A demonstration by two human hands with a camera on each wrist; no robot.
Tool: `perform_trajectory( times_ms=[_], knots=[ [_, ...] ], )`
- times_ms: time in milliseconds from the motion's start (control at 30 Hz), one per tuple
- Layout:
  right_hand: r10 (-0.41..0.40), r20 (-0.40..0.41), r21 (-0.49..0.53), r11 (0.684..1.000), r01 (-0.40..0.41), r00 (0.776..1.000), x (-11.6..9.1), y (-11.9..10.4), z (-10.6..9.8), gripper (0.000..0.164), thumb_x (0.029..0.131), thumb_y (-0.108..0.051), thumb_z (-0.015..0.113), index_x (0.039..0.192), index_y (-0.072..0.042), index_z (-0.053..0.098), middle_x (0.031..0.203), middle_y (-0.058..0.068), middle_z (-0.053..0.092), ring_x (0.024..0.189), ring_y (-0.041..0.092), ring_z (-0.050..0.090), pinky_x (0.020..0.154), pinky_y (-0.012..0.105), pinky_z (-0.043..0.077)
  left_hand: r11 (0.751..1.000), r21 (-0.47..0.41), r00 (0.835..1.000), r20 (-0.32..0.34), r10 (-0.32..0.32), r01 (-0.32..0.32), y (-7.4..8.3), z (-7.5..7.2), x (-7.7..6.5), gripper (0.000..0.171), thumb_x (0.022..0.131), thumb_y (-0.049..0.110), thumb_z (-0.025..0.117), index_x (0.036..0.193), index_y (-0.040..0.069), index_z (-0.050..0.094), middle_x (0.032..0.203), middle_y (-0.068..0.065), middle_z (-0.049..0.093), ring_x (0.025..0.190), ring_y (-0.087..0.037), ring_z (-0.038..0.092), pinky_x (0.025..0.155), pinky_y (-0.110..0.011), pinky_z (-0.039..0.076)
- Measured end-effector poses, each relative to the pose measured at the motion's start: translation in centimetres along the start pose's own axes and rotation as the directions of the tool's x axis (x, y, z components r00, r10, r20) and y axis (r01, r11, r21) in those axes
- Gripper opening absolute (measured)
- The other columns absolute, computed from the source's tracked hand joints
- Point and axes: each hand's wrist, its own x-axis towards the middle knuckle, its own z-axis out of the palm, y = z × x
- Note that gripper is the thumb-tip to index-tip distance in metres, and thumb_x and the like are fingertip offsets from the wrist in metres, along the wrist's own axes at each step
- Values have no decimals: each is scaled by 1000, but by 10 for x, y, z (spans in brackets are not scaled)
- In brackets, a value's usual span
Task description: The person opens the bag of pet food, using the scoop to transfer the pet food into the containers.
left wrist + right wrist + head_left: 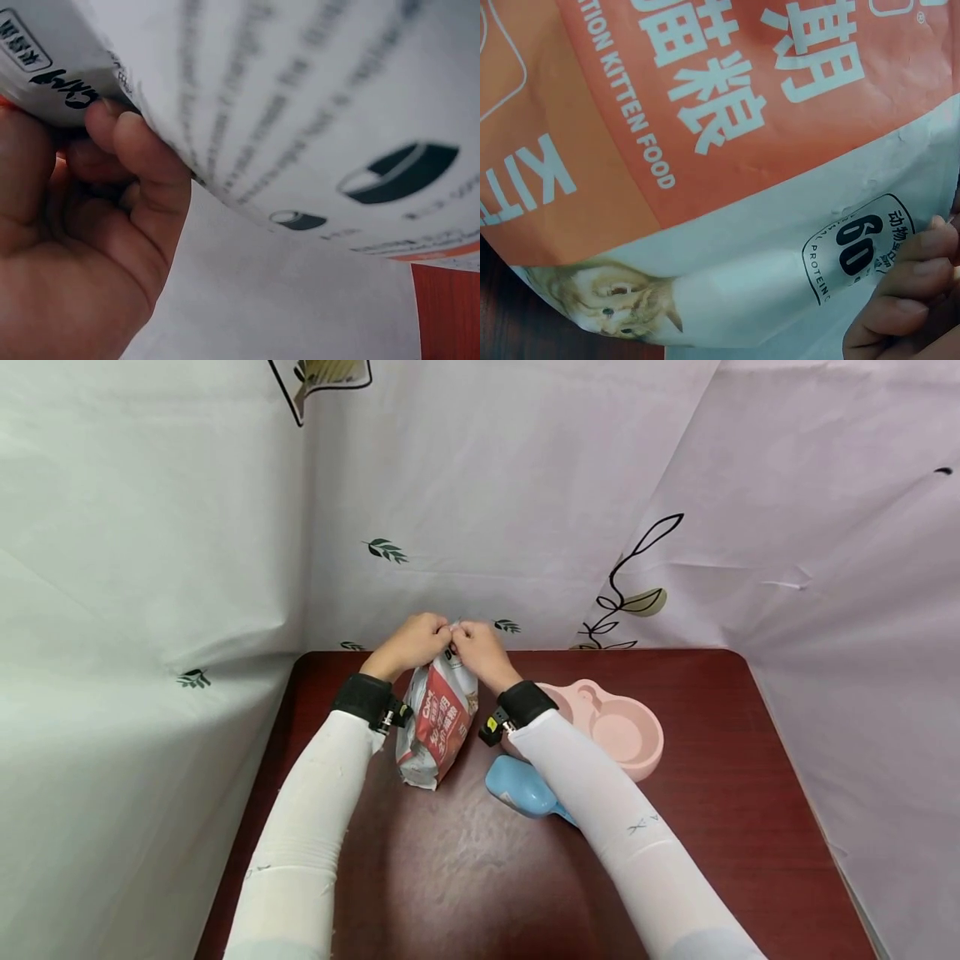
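Note:
A white and red bag of kitten food (442,714) stands on the dark red table, left of its middle. At the top of the bag my left hand (417,642) pinches the edge with curled fingers. My right hand (482,652) pinches the same top edge just beside it. In the left wrist view the left hand (97,217) has thumb and fingers against the bag's printed side (300,112). Orange print and a cat picture show on the bag (727,172) in the right wrist view, where the right hand's (911,300) curled fingers are at the lower right.
A pink double bowl (626,731) sits right of the bag, partly behind the right forearm. In front of it lies a light blue scoop (522,787), its handle running under that arm. Patterned cloth (487,510) hangs behind the table (705,710).

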Motion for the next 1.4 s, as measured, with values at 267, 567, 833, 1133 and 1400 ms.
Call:
perform_trajectory(
  times_ms=[267, 567, 833, 1133, 1400],
  knots=[
    [-39, -38, -39, 999, 37, 999, -2, 6, 2, 34, 98, -12, 46, 65, -15, 35, 59, -1, 31, 54, 15, 25, 56, 27, 25, 999, -8, 999, 24, -39, 39, 0, -1, -2, 33, 105, 14, 39, 72, 13, 37, 65, 0, 34, 55, -14, 33, 58, -29, 32],
    [-21, -43, 1, 1000, 21, 999, -2, 8, 2, 34, 97, -14, 47, 65, -15, 37, 59, -2, 33, 54, 15, 28, 57, 27, 27, 997, -65, 999, 21, -40, 41, -2, 1, -4, 34, 105, 16, 39, 72, 13, 37, 65, 0, 34, 55, -15, 32, 57, -28, 32],
    [137, 108, 115, 982, -149, 985, -2, 2, -5, 39, 98, -27, 53, 63, -13, 43, 55, -4, 34, 50, 13, 29, 53, 29, 28, 995, -97, 999, 40, -26, 30, -5, 1, -3, 33, 109, 17, 36, 76, 11, 40, 70, -3, 36, 59, -18, 35, 63, -31, 34],
    [202, 360, 118, 959, -259, 911, -4, -2, -11, 45, 100, -31, 46, 58, -15, 52, 50, -4, 41, 45, 11, 33, 48, 29, 27, 996, -89, 1000, -2, 5, -5, -6, 2, -4, 32, 106, 16, 38, 75, 11, 42, 70, -3, 41, 60, -17, 40, 61, -30, 37],
    [151, 327, 152, 966, -209, 933, -9, -3, -8, 46, 104, -25, 47, 60, -14, 55, 52, -3, 45, 46, 11, 34, 49, 28, 28, 995, -101, 998, -66, -14, 7, -3, 1, -6, 39, 105, 22, 45, 67, 14, 42, 62, 0, 41, 52, -16, 41, 54, -29, 37]
  ],
)
